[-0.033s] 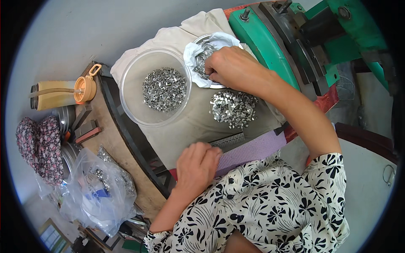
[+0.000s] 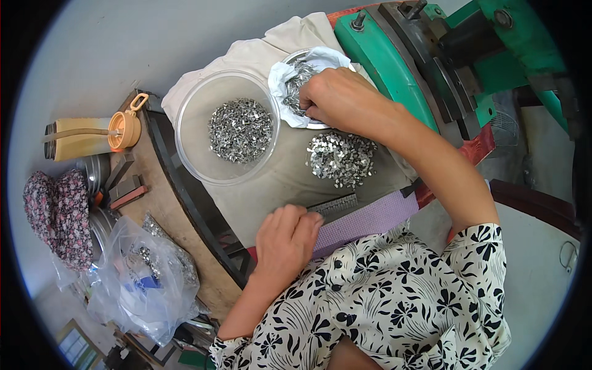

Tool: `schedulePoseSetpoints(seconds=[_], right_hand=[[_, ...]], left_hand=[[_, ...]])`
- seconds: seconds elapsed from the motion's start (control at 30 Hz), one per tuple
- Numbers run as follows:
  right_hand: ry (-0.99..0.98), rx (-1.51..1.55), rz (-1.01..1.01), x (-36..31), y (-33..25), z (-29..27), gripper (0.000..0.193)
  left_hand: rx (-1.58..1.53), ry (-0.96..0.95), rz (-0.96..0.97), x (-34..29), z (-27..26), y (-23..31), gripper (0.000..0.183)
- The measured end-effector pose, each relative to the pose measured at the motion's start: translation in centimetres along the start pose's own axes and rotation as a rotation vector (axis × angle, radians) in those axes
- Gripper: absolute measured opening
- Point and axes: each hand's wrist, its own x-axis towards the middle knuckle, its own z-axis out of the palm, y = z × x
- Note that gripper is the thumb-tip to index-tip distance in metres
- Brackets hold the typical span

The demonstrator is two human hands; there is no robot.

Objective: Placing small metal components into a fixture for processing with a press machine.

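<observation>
My right hand [image 2: 342, 102] reaches into a round bowl [image 2: 320, 126] lined with white cloth [image 2: 280, 79]. Its fingers are pinched together beside thin shiny metal pieces [image 2: 295, 92] there, and the fingertips are partly hidden. Near the front edge of the work surface, my left hand [image 2: 285, 243] is closed at the left end of a narrow, ridged metal bar [image 2: 334, 206]. What its fingers grip, if anything, is hidden. A loose heap of small flat metal pieces [image 2: 343, 159] lies below the bowl. To the left, a clear round tub [image 2: 196, 163] holds many small metal bits [image 2: 240, 131].
A beige cloth [image 2: 231, 206] covers the work surface, with a lilac textured strip [image 2: 376, 221] along its front. A green machine [image 2: 388, 74] stands at the right. On the left side table are a bottle [image 2: 86, 137], metal blocks [image 2: 127, 191] and plastic bags [image 2: 145, 290].
My left hand has shifted slightly left, and its fingers have moved a little. My right hand stays in the bowl without visible movement.
</observation>
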Motion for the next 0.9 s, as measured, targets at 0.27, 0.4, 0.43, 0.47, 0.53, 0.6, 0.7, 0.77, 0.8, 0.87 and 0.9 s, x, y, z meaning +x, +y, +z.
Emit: schedulePoseSetpoints(seconds=[0.27, 0.4, 0.43, 0.47, 0.53, 0.6, 0.7, 0.77, 0.8, 0.87, 0.9], right_hand=[[0.03, -0.003, -0.033, -0.2, -0.2, 0.3, 0.014], [0.021, -0.018, -0.03, -0.2, -0.2, 0.3, 0.014], [0.02, -0.017, -0.028, -0.3, -0.1, 0.4, 0.014], [0.036, -0.014, -0.038, -0.3, 0.1, 0.5, 0.014], [0.051, -0.009, -0.05, -0.2, 0.2, 0.6, 0.014], [0.047, 0.023, -0.053, -0.2, 0.1, 0.4, 0.014], [0.029, 0.031, -0.065, -0.2, 0.2, 0.5, 0.014], [0.032, 0.014, -0.068, -0.2, 0.4, 0.6, 0.014], [0.035, -0.003, -0.073, -0.3, 0.4, 0.7, 0.014], [0.048, -0.02, -0.086, -0.2, 0.1, 0.5, 0.014], [0.06, -0.038, -0.097, -0.2, 0.0, 0.4, 0.013]], left_hand=[[0.054, -0.095, 0.071, 0.8, 0.8, -0.6, 0.016], [0.042, -0.093, 0.042, 1.0, 0.7, -0.4, 0.02], [0.01, -0.086, 0.018, 1.0, 0.7, -0.3, 0.021], [0.009, -0.088, 0.019, 1.0, 0.7, -0.4, 0.021], [-0.007, -0.068, 0.024, 0.9, 0.7, -0.4, 0.02], [0.01, -0.076, 0.022, 0.8, 0.8, -0.4, 0.02], [0.023, -0.091, 0.013, 0.9, 0.8, -0.4, 0.018], [0.02, -0.101, 0.007, 1.2, 0.7, -0.4, 0.017], [0.012, -0.113, -0.005, 1.3, 0.7, -0.4, 0.017], [0.01, -0.12, -0.019, 1.3, 0.4, -0.3, 0.017], [-0.022, -0.119, -0.035, 1.3, 0.3, -0.3, 0.018]])
